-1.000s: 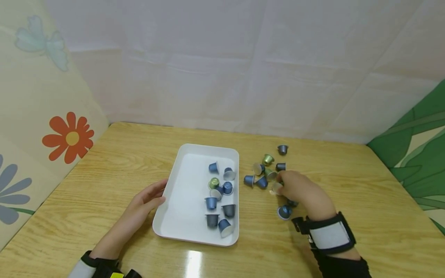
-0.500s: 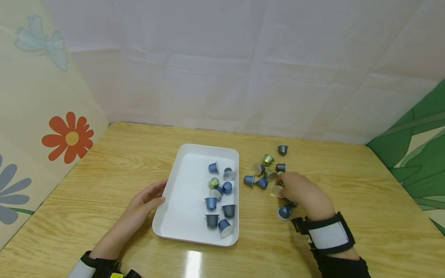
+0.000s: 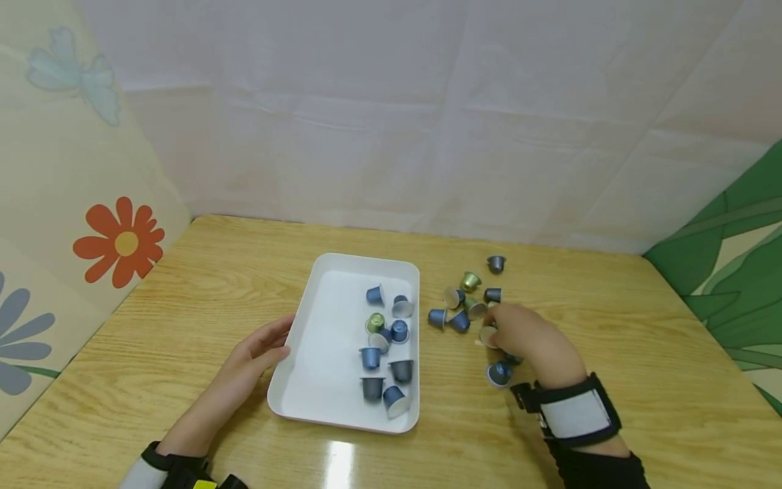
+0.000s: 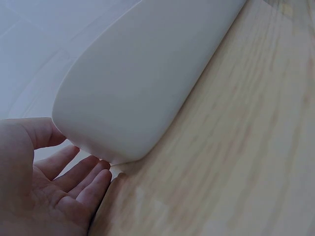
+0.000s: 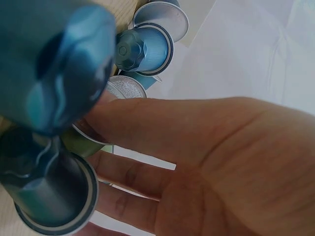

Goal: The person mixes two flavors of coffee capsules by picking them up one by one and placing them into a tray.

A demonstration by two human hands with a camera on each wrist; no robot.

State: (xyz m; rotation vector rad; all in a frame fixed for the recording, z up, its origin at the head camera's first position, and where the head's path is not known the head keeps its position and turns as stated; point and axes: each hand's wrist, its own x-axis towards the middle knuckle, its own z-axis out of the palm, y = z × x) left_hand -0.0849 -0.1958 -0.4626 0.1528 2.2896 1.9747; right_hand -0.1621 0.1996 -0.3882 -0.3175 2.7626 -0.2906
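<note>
My left hand [image 3: 252,356] holds the left side of a white tray [image 3: 318,360], thumb at the rim and fingers against the outer wall [image 4: 133,93]. Blue, dark grey and green coffee capsules, such as a green one [image 3: 376,322], lie along the tray's right half. Right of the tray, my right hand [image 3: 534,339] reaches into a loose pile and pinches a green coffee capsule [image 5: 81,145] with a pale foil lid [image 3: 487,337]. The fingers partly hide it. Dark blue capsules [image 5: 49,187] sit close by the fingertips in the right wrist view.
Around the right hand lie more capsules: blue [image 3: 437,318], green [image 3: 470,282] and a dark one [image 3: 497,264] farthest back. Another dark blue capsule [image 3: 499,373] is nearer the front. The wooden table [image 3: 214,272] ends at a white cloth backdrop [image 3: 391,136].
The pinched capsule and the right fingers have shifted very slightly. The left hand, the tray and the other capsules look the same.
</note>
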